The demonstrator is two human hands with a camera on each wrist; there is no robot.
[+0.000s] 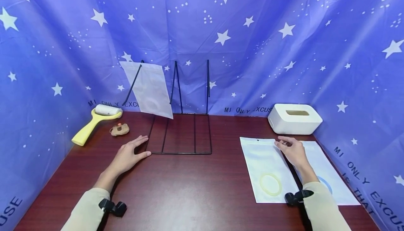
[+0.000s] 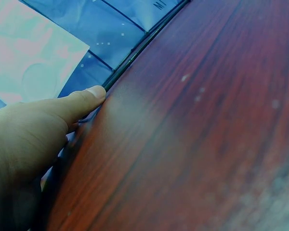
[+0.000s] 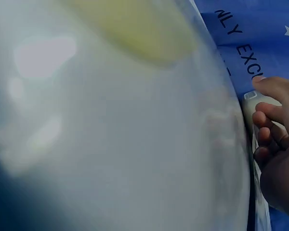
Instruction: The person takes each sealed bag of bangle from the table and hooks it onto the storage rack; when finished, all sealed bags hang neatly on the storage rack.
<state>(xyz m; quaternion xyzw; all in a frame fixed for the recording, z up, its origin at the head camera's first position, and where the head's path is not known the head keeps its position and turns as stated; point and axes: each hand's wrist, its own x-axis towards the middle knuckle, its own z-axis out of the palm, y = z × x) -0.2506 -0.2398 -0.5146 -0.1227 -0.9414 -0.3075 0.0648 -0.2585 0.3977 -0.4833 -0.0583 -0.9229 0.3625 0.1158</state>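
Note:
My left hand (image 1: 127,155) lies at the left front corner of a black wire rack (image 1: 180,153). Its thumb touches or nearly touches the front rod. A white zip pouch (image 1: 151,90) stands tilted in the rack's left slot. My right hand (image 1: 293,152) hovers at the top right corner of a flat white pouch with a yellow ring (image 1: 270,184). In the right wrist view, the fingers (image 3: 265,134) are loosely bent with nothing visible between them. A second flat pouch with a blue ring (image 1: 326,185) is partly hidden beneath the right forearm.
A yellow-handled lint roller (image 1: 91,124) and a small brown object with a red bead (image 1: 120,129) lie at the left. At the back right stands a white tissue box (image 1: 295,124). Blue star-printed cloth (image 1: 195,31) surrounds the dark red wooden table (image 1: 189,189).

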